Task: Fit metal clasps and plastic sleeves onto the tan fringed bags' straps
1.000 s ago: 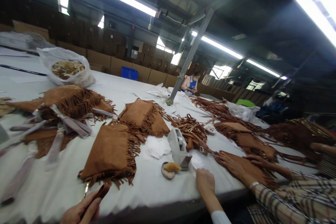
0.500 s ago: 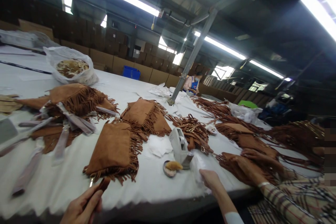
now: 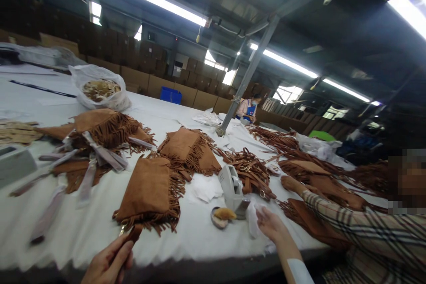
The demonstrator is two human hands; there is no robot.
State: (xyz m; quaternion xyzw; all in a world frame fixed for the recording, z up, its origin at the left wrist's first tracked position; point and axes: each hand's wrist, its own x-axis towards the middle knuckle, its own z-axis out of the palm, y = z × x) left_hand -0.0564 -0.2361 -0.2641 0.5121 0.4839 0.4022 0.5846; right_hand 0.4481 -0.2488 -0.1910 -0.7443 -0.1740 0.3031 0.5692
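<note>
Strap [image 3: 136,232], brown and short in view, sits at the near side of the bench [image 3: 196,248], pinched between thumb and forefinger of your left hand [image 3: 106,262]. A gold clip [image 3: 123,229] shows just beyond, beside the near corner of the fringed bag [image 3: 146,186]; whether clip and strap are joined cannot be determined. Keep that pinch light and flat, off the metal, so that the material does not crease.

Your right hand [image 3: 274,226] is half spread, its fingertips at the edge of a clear plastic film [image 3: 253,222]; you are not shown clearly enough to tell whether they grip it. Film this thin probably clings to itself: take one layer by a corner and lift rather than drag.

Left of the film lies a dish [image 3: 218,224] with a yellow sponge [image 3: 225,213]; keep the film off it, since any damp would likely make it stick. A co-worker's sleeve [image 3: 339,219] extends over the bench at your right, so hold your elbow in.

Just beyond the dish stands the tape dispenser [image 3: 229,186]; pass your knuckles wide of its probable cutting end. Behind it, loose straps [image 3: 246,166] lie tangled; separate them singly.
</note>
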